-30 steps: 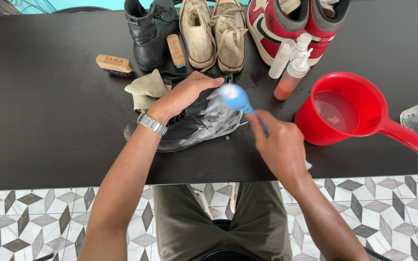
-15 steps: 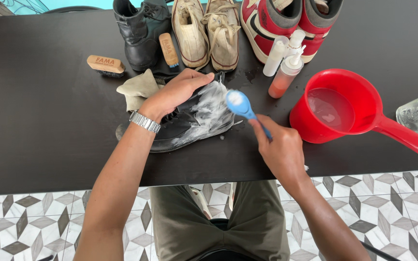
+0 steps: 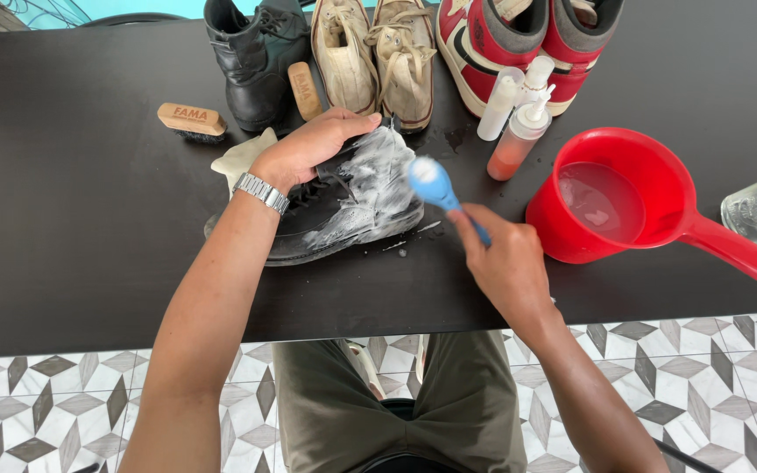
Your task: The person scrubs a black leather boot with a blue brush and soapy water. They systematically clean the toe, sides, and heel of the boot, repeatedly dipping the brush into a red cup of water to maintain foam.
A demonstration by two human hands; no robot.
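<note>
Black leather shoe (image 3: 343, 210), lathered with white foam, lies on its side on the dark tabletop (image 3: 72, 219), its long axis running left to right with the sudsy end toward the right. From the head camera, the left hand (image 3: 308, 144) presses down on its upper, fingers curled over the far edge. The right hand (image 3: 505, 263) sits just right of the shoe, fingers wrapped tight round a blue-handled brush (image 3: 435, 186), whose foamy head hovers beside the lathered end, pointing up-left toward it. A red plastic water scoop (image 3: 633, 197) stands further right.

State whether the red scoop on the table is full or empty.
Partly full: the red scoop stands upright, with clear water pooled inside, its surface well below the rim.
</note>
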